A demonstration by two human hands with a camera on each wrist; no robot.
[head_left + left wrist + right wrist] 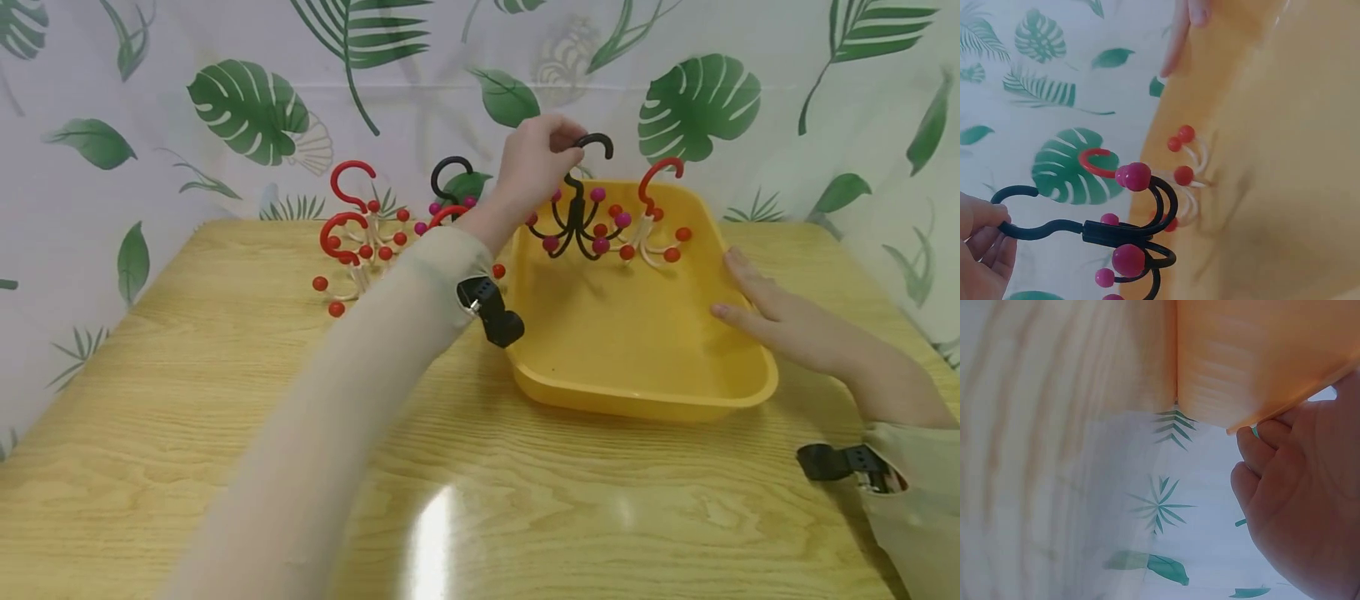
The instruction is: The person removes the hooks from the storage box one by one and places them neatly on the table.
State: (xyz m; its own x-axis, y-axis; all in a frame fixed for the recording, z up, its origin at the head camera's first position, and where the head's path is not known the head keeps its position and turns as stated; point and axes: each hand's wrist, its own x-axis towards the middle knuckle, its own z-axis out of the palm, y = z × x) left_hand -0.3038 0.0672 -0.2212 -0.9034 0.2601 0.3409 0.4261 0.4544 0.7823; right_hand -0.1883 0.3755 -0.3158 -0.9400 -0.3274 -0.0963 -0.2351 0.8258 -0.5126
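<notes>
My left hand pinches the top hook of a black rotating hanger, whose curved arms end in pink balls. In the left wrist view, the thumb and fingers of that hand hold the hook's bend. The hanger hangs upright over the back left of a yellow tray. A white hanger with a red hook and red balls stands inside the tray at the back. My right hand grips the tray's right rim, thumb inside; in the right wrist view its curled fingers lie under the rim outside.
Left of the tray stand two white hangers with red hooks, one behind and one in front. Another black hanger and a red hook show partly behind my left forearm. A leaf-patterned cloth hangs behind the wooden table.
</notes>
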